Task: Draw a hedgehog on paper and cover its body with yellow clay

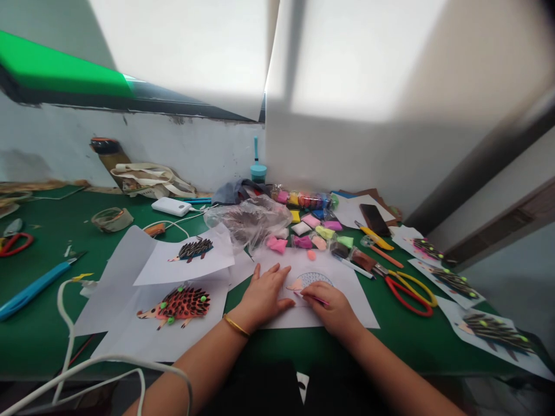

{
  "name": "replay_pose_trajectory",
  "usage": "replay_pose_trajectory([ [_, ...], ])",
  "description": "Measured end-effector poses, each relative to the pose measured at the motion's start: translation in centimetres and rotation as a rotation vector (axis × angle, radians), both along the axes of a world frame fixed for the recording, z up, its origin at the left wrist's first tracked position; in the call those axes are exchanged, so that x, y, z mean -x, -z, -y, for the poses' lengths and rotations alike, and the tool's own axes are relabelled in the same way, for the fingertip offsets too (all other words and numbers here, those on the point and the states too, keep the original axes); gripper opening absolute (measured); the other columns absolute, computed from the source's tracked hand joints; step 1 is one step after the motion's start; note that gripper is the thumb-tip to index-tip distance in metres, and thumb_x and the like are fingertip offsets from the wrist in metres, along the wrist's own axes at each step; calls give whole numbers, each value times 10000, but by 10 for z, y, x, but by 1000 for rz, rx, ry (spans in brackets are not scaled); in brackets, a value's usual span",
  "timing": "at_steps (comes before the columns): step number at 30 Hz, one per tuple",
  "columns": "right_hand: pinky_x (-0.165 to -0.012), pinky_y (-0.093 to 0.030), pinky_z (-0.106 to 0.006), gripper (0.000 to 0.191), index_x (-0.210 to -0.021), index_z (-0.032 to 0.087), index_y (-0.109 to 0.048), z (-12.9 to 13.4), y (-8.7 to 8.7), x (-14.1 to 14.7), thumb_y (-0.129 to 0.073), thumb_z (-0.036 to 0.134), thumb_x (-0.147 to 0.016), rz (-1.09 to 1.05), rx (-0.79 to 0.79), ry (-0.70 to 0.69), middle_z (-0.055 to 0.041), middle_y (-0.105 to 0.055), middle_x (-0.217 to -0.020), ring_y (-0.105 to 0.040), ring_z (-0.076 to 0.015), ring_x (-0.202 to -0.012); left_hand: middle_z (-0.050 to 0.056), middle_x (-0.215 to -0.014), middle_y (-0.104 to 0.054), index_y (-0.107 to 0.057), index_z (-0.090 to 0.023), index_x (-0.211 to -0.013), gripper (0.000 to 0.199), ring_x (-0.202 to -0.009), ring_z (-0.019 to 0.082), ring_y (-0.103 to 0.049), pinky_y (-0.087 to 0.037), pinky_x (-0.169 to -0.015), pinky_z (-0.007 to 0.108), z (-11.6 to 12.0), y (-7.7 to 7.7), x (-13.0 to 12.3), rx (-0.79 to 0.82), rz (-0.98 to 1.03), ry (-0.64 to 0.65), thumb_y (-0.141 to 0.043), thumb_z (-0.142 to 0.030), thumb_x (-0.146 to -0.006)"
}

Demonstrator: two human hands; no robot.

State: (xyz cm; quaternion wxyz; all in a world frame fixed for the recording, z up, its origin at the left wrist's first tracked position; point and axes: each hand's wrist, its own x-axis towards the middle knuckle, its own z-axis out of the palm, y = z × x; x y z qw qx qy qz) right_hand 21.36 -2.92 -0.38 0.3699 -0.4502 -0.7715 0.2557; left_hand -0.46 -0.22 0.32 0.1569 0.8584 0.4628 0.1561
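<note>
A white sheet of paper (358,306) lies on the green table before me. On it is a hedgehog picture (315,278) with a patterned blue-grey back and a pinkish face. My left hand (265,296) rests flat on the sheet's left part, fingers spread, holding nothing. My right hand (329,309) pinches a thin pink stick-like tool (321,300), its tip pointing left just below the hedgehog's face. Part of the picture's lower edge is hidden by that hand. Just above the picture sits a small lump of peach clay (311,255).
Clay packets (302,241), a clear plastic bag (249,222) and a pen (355,268) lie beyond the sheet. Scissors (410,292), a yellow cutter (376,238) and a phone (374,219) are at right. Finished hedgehog pictures (180,306) lie on both sides; a white cable (65,323) crosses the left.
</note>
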Motion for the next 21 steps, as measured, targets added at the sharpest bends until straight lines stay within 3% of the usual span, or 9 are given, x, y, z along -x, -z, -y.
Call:
replay_pose_trajectory([
  [15, -831, -521, -346, 155, -945, 246, -715, 0, -3, 1, -563, 261, -918, -18, 0, 14, -40, -708, -920, -646, -203, -912, 128, -1429, -501, -315, -226, -1460, 764, -1404, 301, -342, -55, -1158, 620, 0, 1, 0, 0, 5, -7, -669, -457, -823],
  [21, -826, -530, -343, 216, -991, 239, -704, -2, -5, -18, -528, 354, -940, -31, -63, 150, -59, -698, -940, -648, -209, -914, 120, -1414, -521, -454, -234, -1348, 621, -1403, 306, -346, -40, -1159, 621, 0, -2, 0, -1, 25, 13, -695, -438, -813],
])
